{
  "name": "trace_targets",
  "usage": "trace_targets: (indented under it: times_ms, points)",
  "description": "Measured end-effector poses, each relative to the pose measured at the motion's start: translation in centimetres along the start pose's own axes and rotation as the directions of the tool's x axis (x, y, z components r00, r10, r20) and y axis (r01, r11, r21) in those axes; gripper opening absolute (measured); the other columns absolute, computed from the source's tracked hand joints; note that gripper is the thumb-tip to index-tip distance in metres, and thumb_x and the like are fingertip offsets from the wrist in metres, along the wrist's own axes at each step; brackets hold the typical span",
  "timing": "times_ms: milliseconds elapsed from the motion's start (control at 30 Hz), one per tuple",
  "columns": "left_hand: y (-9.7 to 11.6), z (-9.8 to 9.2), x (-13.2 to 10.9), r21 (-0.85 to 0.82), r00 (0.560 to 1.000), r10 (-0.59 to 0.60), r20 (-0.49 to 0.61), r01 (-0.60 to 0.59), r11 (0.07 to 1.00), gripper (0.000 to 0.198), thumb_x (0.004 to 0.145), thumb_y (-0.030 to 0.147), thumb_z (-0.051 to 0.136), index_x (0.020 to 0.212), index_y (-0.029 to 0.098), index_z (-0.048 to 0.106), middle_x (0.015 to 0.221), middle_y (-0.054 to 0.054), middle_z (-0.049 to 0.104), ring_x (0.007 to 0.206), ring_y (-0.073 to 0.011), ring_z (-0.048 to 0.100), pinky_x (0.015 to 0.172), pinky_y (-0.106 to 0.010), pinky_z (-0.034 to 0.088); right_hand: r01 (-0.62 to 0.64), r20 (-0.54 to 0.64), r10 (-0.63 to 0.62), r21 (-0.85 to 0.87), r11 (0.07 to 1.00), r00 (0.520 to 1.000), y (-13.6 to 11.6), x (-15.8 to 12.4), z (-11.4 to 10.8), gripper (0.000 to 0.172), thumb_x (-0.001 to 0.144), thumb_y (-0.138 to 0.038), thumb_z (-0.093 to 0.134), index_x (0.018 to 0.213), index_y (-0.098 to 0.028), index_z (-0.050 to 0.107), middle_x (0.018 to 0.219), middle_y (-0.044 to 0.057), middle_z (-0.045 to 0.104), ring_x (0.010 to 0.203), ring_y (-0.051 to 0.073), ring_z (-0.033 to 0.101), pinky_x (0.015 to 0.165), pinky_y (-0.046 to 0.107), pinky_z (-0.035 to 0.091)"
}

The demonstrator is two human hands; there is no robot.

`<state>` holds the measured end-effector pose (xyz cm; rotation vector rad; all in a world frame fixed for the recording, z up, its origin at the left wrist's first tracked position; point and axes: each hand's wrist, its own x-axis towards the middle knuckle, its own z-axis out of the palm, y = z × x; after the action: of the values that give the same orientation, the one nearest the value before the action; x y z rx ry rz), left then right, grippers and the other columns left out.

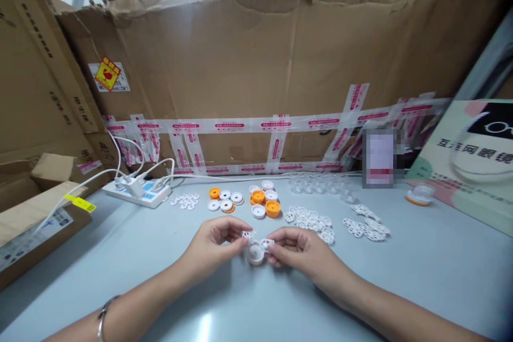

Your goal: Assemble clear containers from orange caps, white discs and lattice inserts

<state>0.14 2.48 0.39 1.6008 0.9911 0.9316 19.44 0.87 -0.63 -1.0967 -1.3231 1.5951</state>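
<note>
My left hand [226, 238] pinches a small white openwork plastic piece [247, 235] between thumb and fingertips. Another white openwork plastic piece [266, 244] is gripped by the thumb and index finger of my right hand [294, 250]. Between and just below both hands sits a round white cup-like part [255, 254] with an orange rim at its bottom. Whether the pinched pieces touch this round part, I cannot tell. Beyond my right hand lies a pile of white openwork pieces [308, 219], and a second group [366, 228] lies farther right.
White and orange round parts [272, 209] stand behind my hands, with more [225, 196] to their left. Small white discs [185, 201], a power strip [138, 191], clear caps [320, 184], a clear-topped orange-based piece [420, 194] and a printed bag [468, 160] surround them. Cardboard [240, 75] walls the back.
</note>
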Motion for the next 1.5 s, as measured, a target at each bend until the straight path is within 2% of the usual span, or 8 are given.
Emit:
trace_targets:
  times_ms: [133,367,500,667,800,900,1167,1500]
  points:
    - [0.3,0.1,-0.2,-0.056,1.000,-0.002,-0.003,0.002,0.998,0.022,0.069,0.027,0.067,0.085,0.013,0.065,0.074,-0.003,0.063,0.068,-0.0121,0.057,0.065,-0.025,0.045,-0.001,-0.003,0.001,-0.007,1.000,1.000,0.1,0.0,-0.1,0.040,0.057,-0.046,0.075,0.077,-0.013,0.064,0.067,0.002,0.068,0.059,0.011,0.062,0.063,0.026,0.049]
    - [0.5,0.8,-0.7,-0.075,0.994,0.053,0.100,-0.045,0.996,0.023,0.070,0.025,0.067,0.089,0.013,0.064,0.081,-0.006,0.066,0.074,-0.0144,0.060,0.070,-0.029,0.049,-0.032,0.047,0.031,0.007,0.999,0.998,-0.3,-0.3,0.2,0.040,0.055,-0.047,0.075,0.075,-0.013,0.067,0.065,0.003,0.069,0.058,0.012,0.062,0.064,0.027,0.050]
    - [0.3,0.7,-0.6,0.012,0.994,0.075,0.079,-0.076,0.997,0.021,0.072,0.023,0.066,0.091,0.014,0.066,0.082,-0.005,0.065,0.075,-0.0151,0.061,0.069,-0.029,0.048,-0.042,0.057,0.039,0.047,0.998,0.998,-0.3,-0.4,0.2,0.038,0.057,-0.044,0.076,0.077,-0.013,0.069,0.068,0.003,0.070,0.062,0.012,0.063,0.067,0.027,0.051]
    - [0.2,0.3,-0.6,0.182,0.980,0.186,0.075,-0.197,0.963,0.018,0.073,0.021,0.065,0.090,0.016,0.070,0.082,-0.005,0.063,0.076,-0.0155,0.060,0.072,-0.029,0.047,-0.050,0.153,0.033,0.108,0.993,0.988,-0.2,-0.4,-0.2,0.037,0.062,-0.039,0.075,0.090,-0.014,0.070,0.077,0.005,0.072,0.074,0.013,0.065,0.077,0.027,0.049]
    - [0.3,0.3,-0.7,0.275,0.944,0.326,0.050,-0.327,0.904,0.016,0.074,0.019,0.065,0.089,0.019,0.070,0.091,-0.007,0.060,0.088,-0.0176,0.058,0.080,-0.032,0.047,-0.086,0.154,0.066,0.129,0.988,0.986,-0.3,-0.4,-0.1,0.038,0.060,-0.040,0.076,0.088,-0.014,0.071,0.076,0.005,0.072,0.074,0.014,0.064,0.078,0.028,0.049]
    - [0.3,0.4,-1.0,0.321,0.916,0.394,0.076,-0.397,0.860,0.017,0.076,0.019,0.064,0.092,0.021,0.070,0.090,-0.006,0.059,0.088,-0.0173,0.058,0.082,-0.033,0.046,-0.115,0.146,0.093,0.154,0.981,0.985,-0.2,-0.4,0.0,0.035,0.059,-0.038,0.077,0.085,-0.014,0.072,0.077,0.005,0.071,0.073,0.012,0.064,0.077,0.027,0.049]
    - [0.4,0.7,-1.2,0.398,0.897,0.424,0.123,-0.436,0.807,0.018,0.078,0.016,0.061,0.095,0.016,0.068,0.087,-0.008,0.060,0.083,-0.0167,0.059,0.075,-0.031,0.047,-0.119,0.150,0.088,0.210,0.970,0.985,0.0,-0.5,0.0,0.030,0.058,-0.035,0.078,0.080,-0.015,0.071,0.074,0.003,0.070,0.070,0.010,0.063,0.074,0.025,0.048]
    - [0.0,0.9,-1.4,0.522,0.842,0.523,0.134,-0.509,0.684,0.020,0.078,0.017,0.062,0.097,0.017,0.066,0.083,-0.007,0.064,0.077,-0.0169,0.059,0.070,-0.031,0.045,-0.068,0.117,0.041,0.232,0.970,0.992,-0.1,-0.6,0.5,0.029,0.060,-0.031,0.078,0.082,-0.016,0.069,0.069,0.001,0.067,0.068,0.009,0.060,0.070,0.022,0.044]
